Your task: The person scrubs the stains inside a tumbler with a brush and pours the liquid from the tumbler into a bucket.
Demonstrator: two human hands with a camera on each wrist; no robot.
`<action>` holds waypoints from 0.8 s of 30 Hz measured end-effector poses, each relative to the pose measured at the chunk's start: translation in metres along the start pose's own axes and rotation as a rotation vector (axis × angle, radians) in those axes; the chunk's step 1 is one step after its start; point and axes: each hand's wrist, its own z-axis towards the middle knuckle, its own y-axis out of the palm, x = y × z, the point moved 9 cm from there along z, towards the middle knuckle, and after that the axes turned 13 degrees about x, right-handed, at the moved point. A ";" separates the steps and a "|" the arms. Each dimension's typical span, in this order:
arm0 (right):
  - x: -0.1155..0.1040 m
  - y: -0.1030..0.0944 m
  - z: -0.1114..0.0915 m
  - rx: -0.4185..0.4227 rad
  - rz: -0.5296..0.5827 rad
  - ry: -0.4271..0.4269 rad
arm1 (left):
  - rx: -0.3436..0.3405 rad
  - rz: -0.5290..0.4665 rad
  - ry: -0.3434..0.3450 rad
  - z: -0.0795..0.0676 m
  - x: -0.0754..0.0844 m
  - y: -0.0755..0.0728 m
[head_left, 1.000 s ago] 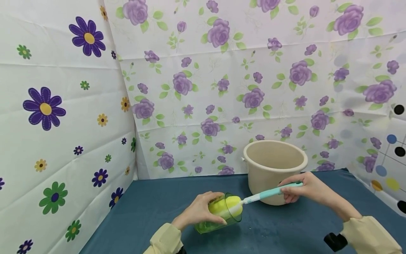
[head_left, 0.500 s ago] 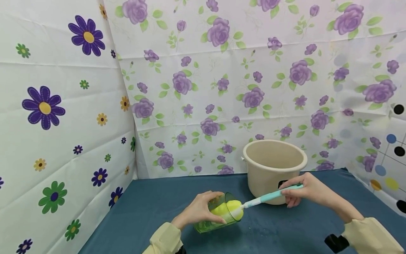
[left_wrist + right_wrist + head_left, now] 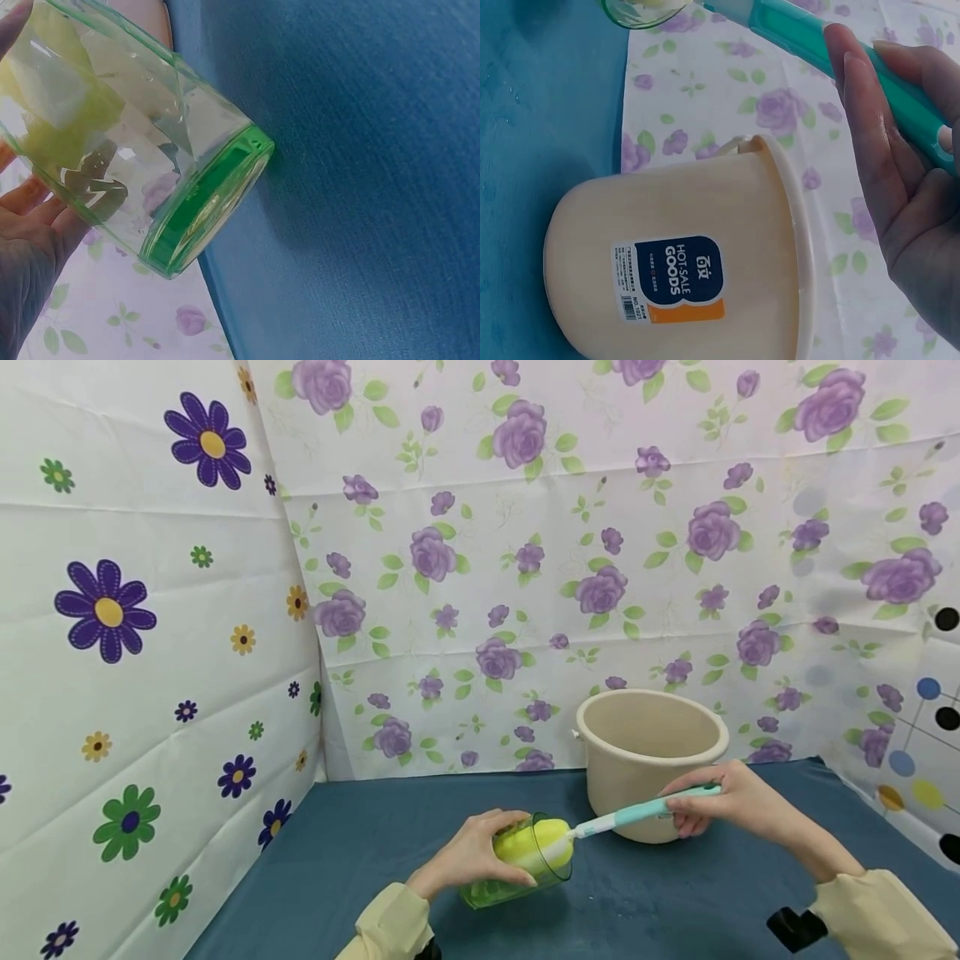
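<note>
Bucket blocks behind brush; room behind cup.

Beige round plastic bucket, lower left of right-wrist frame: rectangular navy, white and orange paper label, printing sideways. Navy panel reads "HOT-SALE GOODS" next to large Chinese characters. White strip: barcode, "NO." plus blurred digits. Fine print illegible.

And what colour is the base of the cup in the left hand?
Green; the cup base shows best in the left wrist view.
</note>
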 end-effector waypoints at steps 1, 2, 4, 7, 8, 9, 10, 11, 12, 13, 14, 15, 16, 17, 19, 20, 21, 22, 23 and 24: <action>0.000 -0.001 0.000 0.000 -0.001 -0.003 | 0.001 0.000 -0.001 0.000 0.000 0.000; -0.001 -0.001 0.001 -0.001 -0.001 -0.007 | 0.002 0.000 -0.002 0.000 0.000 0.000; -0.001 -0.002 0.001 -0.001 -0.003 -0.016 | 0.001 0.001 -0.003 0.000 0.000 0.000; 0.000 -0.004 0.001 -0.003 -0.002 -0.017 | -0.001 0.001 -0.006 0.000 0.001 0.000; 0.000 -0.005 0.000 -0.003 -0.003 -0.016 | -0.002 -0.001 -0.009 0.000 0.000 0.000; 0.001 -0.006 0.000 -0.004 -0.006 -0.015 | -0.003 -0.003 -0.012 0.000 0.000 0.000; 0.002 -0.007 0.000 -0.003 -0.008 -0.011 | -0.005 -0.002 -0.015 0.000 0.000 0.001; 0.004 -0.007 -0.001 -0.004 -0.008 -0.004 | -0.005 -0.003 -0.017 -0.001 -0.001 0.001; 0.005 -0.008 -0.002 -0.006 -0.008 0.003 | -0.006 -0.003 -0.019 -0.001 -0.001 0.001; 0.006 -0.009 -0.003 -0.007 -0.009 0.012 | -0.008 -0.002 -0.020 -0.001 -0.001 0.001; 0.008 -0.009 -0.004 -0.007 -0.011 0.017 | -0.009 -0.002 -0.022 -0.001 -0.002 0.001; 0.009 -0.009 -0.004 -0.008 -0.013 0.023 | -0.010 0.001 -0.022 -0.001 -0.002 0.001; 0.010 -0.009 -0.005 -0.010 -0.014 0.030 | -0.010 0.003 -0.021 -0.001 -0.002 0.001; 0.010 -0.010 -0.006 -0.011 -0.014 0.036 | -0.010 0.004 -0.019 -0.001 -0.002 0.001; 0.011 -0.009 -0.007 -0.014 -0.011 0.046 | -0.012 0.004 -0.018 -0.001 -0.002 0.001; 0.011 -0.009 -0.007 -0.018 -0.004 0.049 | -0.012 0.005 -0.017 -0.001 -0.001 0.001; 0.011 -0.008 -0.007 -0.023 0.005 0.055 | -0.014 0.005 -0.017 -0.001 -0.001 0.001; 0.010 -0.007 -0.008 -0.028 0.015 0.058 | -0.016 0.005 -0.018 -0.001 -0.001 0.001; 0.010 -0.006 -0.008 -0.035 0.027 0.060 | -0.018 0.006 -0.018 -0.001 0.000 0.001; 0.009 -0.005 -0.008 -0.041 0.037 0.061 | -0.019 0.007 -0.018 -0.001 0.000 0.002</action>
